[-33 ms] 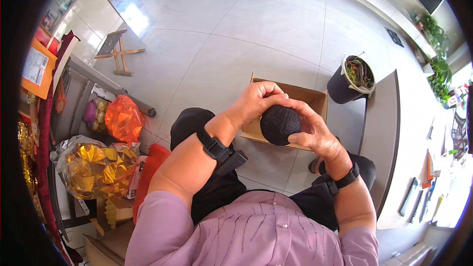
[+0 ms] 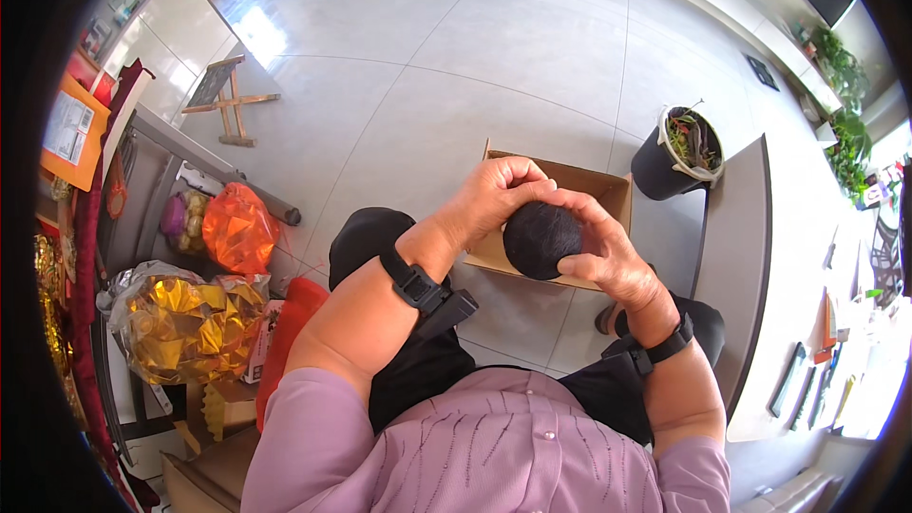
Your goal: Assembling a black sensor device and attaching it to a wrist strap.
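Over an open cardboard box point(image 2: 610, 192), a ball of black yarn point(image 2: 541, 242) sits in my right hand point(image 2: 613, 252). The thumb presses its near right side and the fingers curve over its far side. My left hand point(image 2: 494, 198) is pinched closed at the ball's far left edge, its fingertips meeting the right hand's. Whether a strand lies in that pinch is too small to see. The box stands on the floor between my knees.
A dark bucket point(image 2: 655, 166) of plant scraps stands right of the box, by a white table point(image 2: 746, 323) holding knives. At left are a folding stool point(image 2: 228, 104), an orange bag point(image 2: 239, 228) and a gold foil bundle point(image 2: 195, 328).
The yarn ball has turned slightly in my right hand. Both hands hold nearly the same place.
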`<state>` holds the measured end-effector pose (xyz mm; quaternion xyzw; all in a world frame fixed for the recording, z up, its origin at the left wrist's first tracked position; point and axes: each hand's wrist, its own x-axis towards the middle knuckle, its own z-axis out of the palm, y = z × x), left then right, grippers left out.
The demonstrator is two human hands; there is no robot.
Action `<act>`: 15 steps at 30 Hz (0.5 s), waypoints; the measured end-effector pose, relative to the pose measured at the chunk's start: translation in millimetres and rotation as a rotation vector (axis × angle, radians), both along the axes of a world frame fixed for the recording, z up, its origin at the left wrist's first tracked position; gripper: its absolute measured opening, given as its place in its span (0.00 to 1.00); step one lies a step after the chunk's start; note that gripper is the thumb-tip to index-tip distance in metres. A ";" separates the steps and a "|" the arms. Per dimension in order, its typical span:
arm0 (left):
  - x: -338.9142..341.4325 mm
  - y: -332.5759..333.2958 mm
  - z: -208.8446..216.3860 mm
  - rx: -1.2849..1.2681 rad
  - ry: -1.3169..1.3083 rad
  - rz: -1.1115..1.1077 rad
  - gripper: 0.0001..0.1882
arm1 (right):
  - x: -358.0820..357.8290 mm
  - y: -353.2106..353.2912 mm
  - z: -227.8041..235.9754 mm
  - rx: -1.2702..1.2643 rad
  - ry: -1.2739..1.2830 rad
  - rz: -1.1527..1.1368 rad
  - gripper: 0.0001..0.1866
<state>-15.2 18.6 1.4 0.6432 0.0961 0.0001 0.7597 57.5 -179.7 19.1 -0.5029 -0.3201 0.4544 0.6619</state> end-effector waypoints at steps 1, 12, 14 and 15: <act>0.5 0.8 -3.6 0.001 0.000 0.003 0.08 | 0.8 0.1 -0.7 0.013 -0.004 0.004 0.38; 1.0 -4.5 -5.0 0.137 0.023 -0.044 0.08 | 16.0 0.4 -5.9 0.273 0.360 -0.416 0.26; -1.1 -7.1 -8.6 0.218 -0.025 -0.061 0.07 | 21.5 -1.0 -11.1 0.235 0.356 -0.467 0.26; -2.3 -8.4 -9.7 0.302 -0.068 -0.071 0.06 | 22.7 -1.7 -11.4 0.200 0.360 -0.510 0.25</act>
